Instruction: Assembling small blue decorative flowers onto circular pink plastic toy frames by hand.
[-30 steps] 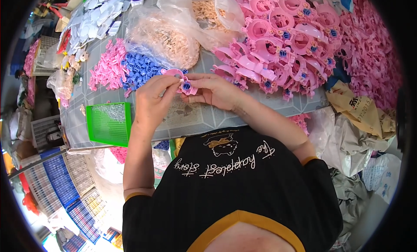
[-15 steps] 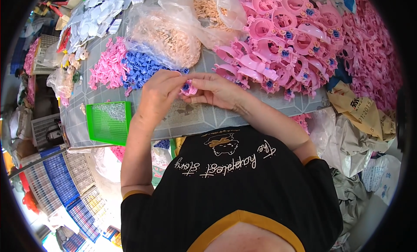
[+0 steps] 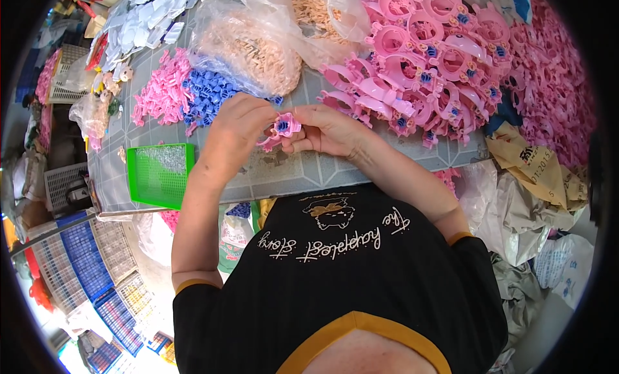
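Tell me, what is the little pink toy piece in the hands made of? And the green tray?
The pink toy piece, held by both the left hand and right hand, looks like smooth moulded plastic with a blue insert. The green tray also looks plastic: bright, even colour, thin raised rim.

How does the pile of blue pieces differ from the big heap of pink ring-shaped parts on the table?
The blue pieces are tiny and lie in a small pile left of the hands; the pink ring-shaped parts are much larger and heaped high to the right. The blue pieces are one colour; many pink parts already carry a blue insert. Both look like moulded plastic and rest on the grey table.
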The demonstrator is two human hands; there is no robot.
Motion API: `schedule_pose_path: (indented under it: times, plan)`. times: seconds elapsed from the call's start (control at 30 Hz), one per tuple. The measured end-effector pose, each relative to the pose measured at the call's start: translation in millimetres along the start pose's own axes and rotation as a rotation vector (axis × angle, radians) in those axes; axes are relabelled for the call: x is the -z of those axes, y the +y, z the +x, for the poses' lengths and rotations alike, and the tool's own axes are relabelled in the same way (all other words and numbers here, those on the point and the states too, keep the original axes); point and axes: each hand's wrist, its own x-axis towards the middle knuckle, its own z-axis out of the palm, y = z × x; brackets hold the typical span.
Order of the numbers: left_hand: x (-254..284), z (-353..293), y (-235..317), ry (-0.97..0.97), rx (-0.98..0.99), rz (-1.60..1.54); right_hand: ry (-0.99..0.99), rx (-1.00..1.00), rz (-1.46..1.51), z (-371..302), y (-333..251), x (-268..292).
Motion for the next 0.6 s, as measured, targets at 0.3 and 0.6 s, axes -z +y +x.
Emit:
schedule_pose_path:
  times: [0.3, 0.6]
  plan:
    - [13, -9, 10, -0.038, -0.051, 0.197, 0.029, -0.028, -0.072, 1, -2, -20]
    - [67, -85, -75, 0.147, 0.743, 0.725, 0.125, 0.044, -0.255, -1, 0, -25]
